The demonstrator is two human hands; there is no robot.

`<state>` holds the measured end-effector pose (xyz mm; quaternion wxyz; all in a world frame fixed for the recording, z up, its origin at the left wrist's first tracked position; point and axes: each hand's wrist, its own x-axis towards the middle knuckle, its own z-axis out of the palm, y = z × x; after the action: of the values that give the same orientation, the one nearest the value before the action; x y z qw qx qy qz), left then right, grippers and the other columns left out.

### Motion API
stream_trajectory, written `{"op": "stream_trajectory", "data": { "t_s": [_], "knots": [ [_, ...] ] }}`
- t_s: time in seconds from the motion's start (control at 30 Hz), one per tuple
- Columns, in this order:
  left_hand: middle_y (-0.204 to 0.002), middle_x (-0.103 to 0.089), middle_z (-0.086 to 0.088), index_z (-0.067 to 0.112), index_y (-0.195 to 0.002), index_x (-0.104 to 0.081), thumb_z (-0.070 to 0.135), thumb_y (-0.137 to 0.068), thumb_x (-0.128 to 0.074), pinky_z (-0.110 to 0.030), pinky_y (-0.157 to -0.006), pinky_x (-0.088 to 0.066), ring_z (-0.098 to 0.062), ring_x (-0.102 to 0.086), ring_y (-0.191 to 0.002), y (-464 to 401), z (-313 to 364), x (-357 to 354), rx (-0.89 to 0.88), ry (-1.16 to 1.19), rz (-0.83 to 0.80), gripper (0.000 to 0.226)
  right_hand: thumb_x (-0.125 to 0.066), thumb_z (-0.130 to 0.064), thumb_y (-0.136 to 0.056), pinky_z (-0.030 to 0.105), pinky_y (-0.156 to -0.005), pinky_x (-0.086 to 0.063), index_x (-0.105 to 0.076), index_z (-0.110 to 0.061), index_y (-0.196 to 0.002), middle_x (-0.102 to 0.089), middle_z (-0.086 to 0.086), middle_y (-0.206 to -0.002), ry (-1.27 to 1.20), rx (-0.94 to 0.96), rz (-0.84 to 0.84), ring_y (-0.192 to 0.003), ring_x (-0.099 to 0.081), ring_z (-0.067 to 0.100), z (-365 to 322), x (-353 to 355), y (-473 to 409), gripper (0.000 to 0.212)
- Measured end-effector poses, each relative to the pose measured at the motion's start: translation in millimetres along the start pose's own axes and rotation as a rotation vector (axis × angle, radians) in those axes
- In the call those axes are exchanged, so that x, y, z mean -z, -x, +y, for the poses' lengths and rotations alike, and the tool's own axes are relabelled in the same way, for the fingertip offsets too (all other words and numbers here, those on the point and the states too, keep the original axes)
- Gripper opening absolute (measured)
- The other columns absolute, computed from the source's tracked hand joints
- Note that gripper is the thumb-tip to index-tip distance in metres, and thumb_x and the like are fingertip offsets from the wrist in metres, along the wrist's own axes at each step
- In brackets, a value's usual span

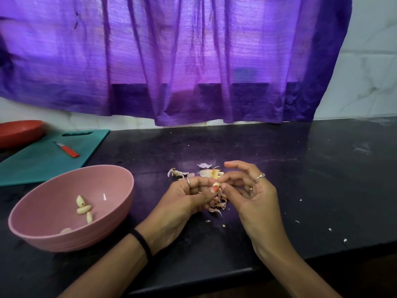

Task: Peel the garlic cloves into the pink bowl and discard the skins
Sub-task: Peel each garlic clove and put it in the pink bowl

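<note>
A garlic clove (216, 184) sits pinched between both hands above the dark table (279, 168). The left hand (184, 201) grips it with thumb and curled fingers; the right hand (249, 190) nips it at the thumb tip, other fingers loosely spread. Loose skins (217, 204) hang just below. The pink bowl (71, 207), at nine o'clock from the hands, holds peeled cloves (84, 208).

Pink bowl (53, 214), round and upright at the counter's left, holding four peeled pale cloves (84, 209). One clove (216, 184) pinched between fingertips right of it. Papery pinkish skins (217, 203) heaped below that clove, more skins (206, 172) scattered just behind.
</note>
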<state>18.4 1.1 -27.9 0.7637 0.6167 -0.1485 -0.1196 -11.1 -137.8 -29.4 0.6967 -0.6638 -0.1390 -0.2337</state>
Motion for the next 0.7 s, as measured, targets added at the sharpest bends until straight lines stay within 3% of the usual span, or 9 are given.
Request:
{"op": "stream_trajectory", "data": {
  "t_s": [0.47,0.7],
  "knots": [
    [-0.068,-0.068,-0.002,0.008,-0.09,-0.067,0.015,-0.071,-0.065,-0.014,-0.06,-0.051,-0.006,-0.062,-0.06,-4.2,-0.8,2.0,0.01,0.105,0.027,0.021,-0.063,0.016,-0.08,0.019,-0.068,-0.053,-0.055,-0.021,-0.107,-0.068,0.007,-0.087,-0.006,-0.065,-0.021,-0.078,-0.064,0.009,7.7,-2.1,-1.8,0.047],
    [-0.065,-0.067,-0.001,0.007,-0.092,-0.066,0.014,-0.072,-0.065,-0.013,-0.059,-0.05,-0.005,-0.062,-0.058,-3.3,-0.6,1.4,0.011,0.096,0.019,0.021,-0.065,0.013,-0.081,0.021,-0.064,-0.054,-0.057,-0.017,-0.106,-0.067,0.009,-0.083,-0.018,-0.103,-0.039,-0.072,-0.065,0.009,7.9,-2.8,-2.5,0.04]
  ]
}}
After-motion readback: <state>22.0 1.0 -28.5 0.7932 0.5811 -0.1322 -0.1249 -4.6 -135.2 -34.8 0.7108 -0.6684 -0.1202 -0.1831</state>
